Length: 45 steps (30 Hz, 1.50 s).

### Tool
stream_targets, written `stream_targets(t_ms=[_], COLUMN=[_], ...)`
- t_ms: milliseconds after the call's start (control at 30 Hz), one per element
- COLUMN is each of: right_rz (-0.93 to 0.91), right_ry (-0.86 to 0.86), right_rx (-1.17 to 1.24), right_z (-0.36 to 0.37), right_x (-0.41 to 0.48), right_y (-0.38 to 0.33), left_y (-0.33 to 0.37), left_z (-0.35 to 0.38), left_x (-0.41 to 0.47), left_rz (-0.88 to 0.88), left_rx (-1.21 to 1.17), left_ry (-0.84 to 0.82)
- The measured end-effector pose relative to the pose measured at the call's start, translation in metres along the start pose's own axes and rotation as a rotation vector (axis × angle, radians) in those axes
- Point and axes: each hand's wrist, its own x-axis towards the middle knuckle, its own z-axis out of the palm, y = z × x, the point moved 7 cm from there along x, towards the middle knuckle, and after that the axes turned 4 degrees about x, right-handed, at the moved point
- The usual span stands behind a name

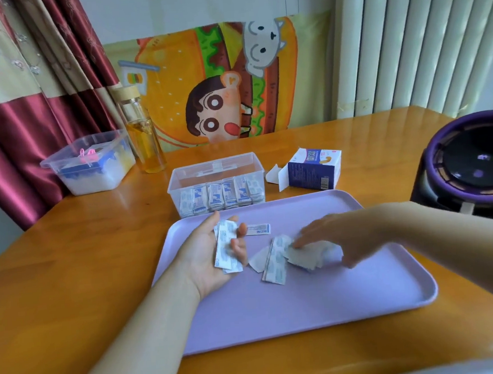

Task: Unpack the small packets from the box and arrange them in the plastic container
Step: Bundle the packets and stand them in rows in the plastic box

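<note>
Left grip (212, 257) palm-up, fingers curled round packet stack (226, 252). Right grip (332, 239) spread, fingertips on loose packets (277, 258) on tray (307, 306). Container (176, 176) holds packet row (222, 194); open box (312, 172) beside it on desk (69, 274).

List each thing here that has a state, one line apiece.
box, on its side, end flap open
plastic container, partly filled, row of packets upright along its near wall
left hand, palm up, holds a stack of packets
right hand, palm down on loose packets; grip blurred
loose packets, scattered flat on the tray
tray, flat on the table
bottle, upright, capped, part full
</note>
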Motion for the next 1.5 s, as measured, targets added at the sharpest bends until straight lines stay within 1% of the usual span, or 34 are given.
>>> stream_targets(t_ms=[67, 267, 400, 500, 600, 700, 733, 800, 867, 933, 1000, 1033, 1100, 1200, 1300, 1400, 1500], right_rz=[-0.012, -0.04, -0.079, -0.1, -0.111, -0.047, -0.021, -0.001, -0.068, -0.165, -0.236, -0.252, -0.262, -0.255, -0.289, -0.299, -0.286], right_ry=[0.009, 0.256, 0.384, 0.469, 0.589, 0.701, 0.767, 0.855, 0.81, 0.692, 0.592, 0.568, 0.557, 0.538, 0.469, 0.347, 0.27], right_rx=[-0.041, -0.35, -0.404, -0.301, -0.093, 0.055, 0.127, 0.394, 0.735, 1.028, 1.257, 1.324, 1.381, 1.378, 1.443, 1.561, 1.638], right_z=[0.003, -0.008, -0.007, -0.005, -0.009, -0.02, -0.028, -0.041, -0.044, -0.038, -0.032, -0.031, -0.031, -0.031, -0.032, -0.035, -0.034], right_x=[0.001, 0.01, 0.012, 0.014, 0.009, -0.003, -0.01, -0.019, -0.016, -0.004, 0.011, 0.019, 0.031, 0.047, 0.06, 0.074, 0.086], right_y=[0.001, -0.009, -0.008, -0.003, 0.008, 0.017, 0.019, 0.019, 0.007, -0.012, -0.029, -0.035, -0.045, -0.059, -0.071, -0.085, -0.091], left_y=[-0.003, -0.006, -0.002, -0.001, -0.003, -0.003, -0.002, 0.002, 0.004, 0.005, 0.004, 0.005, 0.011, 0.026, 0.036, 0.047, 0.053], left_z=[0.004, 0.012, 0.008, 0.005, 0.001, -0.003, -0.005, -0.004, 0.001, 0.009, 0.013, 0.013, 0.005, -0.017, -0.037, -0.057, -0.065], left_x=[0.001, 0.0, -0.003, -0.005, -0.006, -0.006, -0.005, -0.005, -0.006, -0.008, -0.011, -0.013, -0.017, -0.023, -0.026, -0.033, -0.036], left_rz=[0.01, 0.033, 0.069, 0.087, 0.09, 0.115, 0.136, 0.19, 0.24, 0.289, 0.344, 0.379, 0.459, 0.545, 0.551, 0.541, 0.544], left_rx=[-0.004, -0.009, -0.021, -0.042, -0.048, -0.023, -0.003, 0.063, 0.154, 0.274, 0.402, 0.456, 0.516, 0.52, 0.574, 0.607, 0.572], left_ry=[-0.007, -0.042, -0.009, 0.01, 0.032, 0.059, 0.07, 0.084, 0.078, 0.059, 0.05, 0.059, 0.117, 0.238, 0.324, 0.399, 0.436])
